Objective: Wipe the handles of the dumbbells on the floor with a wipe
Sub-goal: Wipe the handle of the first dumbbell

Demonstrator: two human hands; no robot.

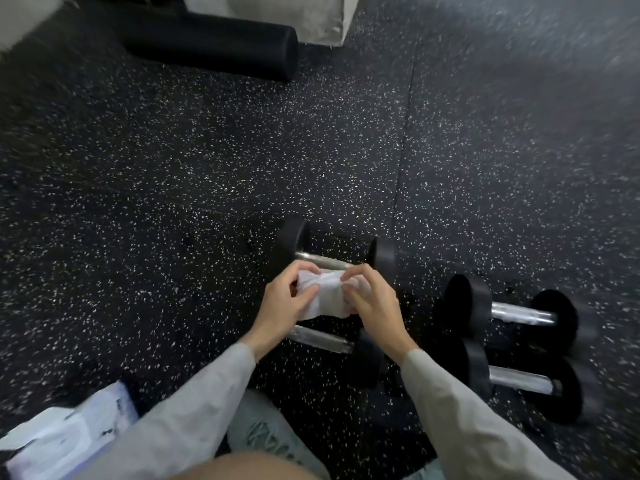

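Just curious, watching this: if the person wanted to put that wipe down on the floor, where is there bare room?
The widest bare floor lies between the foam roller and the nearest dumbbells, running left. It is crowded right of the hands, where two more dumbbells lie close together, and at lower left by the wipes packet.

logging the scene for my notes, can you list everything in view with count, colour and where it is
dumbbells: four, black ends with silver handles, on the floor in two pairs, centre and right
wipe: one, white, crumpled, held between both hands above the centre pair
foam roller: one, black, lying on the floor at top left
block: one, pale grey, behind the roller at the top edge
packet: one, white, blurred, at bottom left
floor: black with white specks
shoe: one, pale green-grey, bottom centre
left hand: pinches the wipe, grey sleeve
right hand: pinches the wipe, grey sleeve
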